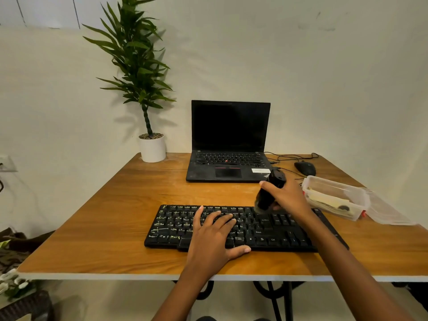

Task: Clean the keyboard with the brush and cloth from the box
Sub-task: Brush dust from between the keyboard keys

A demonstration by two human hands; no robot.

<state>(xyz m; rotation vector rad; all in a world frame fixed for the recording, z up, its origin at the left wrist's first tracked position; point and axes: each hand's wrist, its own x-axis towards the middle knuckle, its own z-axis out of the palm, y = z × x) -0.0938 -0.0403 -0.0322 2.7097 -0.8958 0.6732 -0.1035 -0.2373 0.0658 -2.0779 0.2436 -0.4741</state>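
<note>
The black full-size keyboard lies near the front edge of the orange-brown wooden table. The left hand rests flat on its middle keys, fingers spread and holding nothing, seemingly pinning the board down. The right hand has its grip closed around a stubby black brush, tilted so its pale, blurred bristle end meets the top key row at about one o'clock from the left hand. So the brushing step looks to be in hand. At three o'clock from the brush sits the clear plastic box, open, its lid lying just beside it; something pale inside may be the cloth, though I cannot tell. Next, I'd judge, the brush needs sweeping row by row, then swapping for the cloth.
</note>
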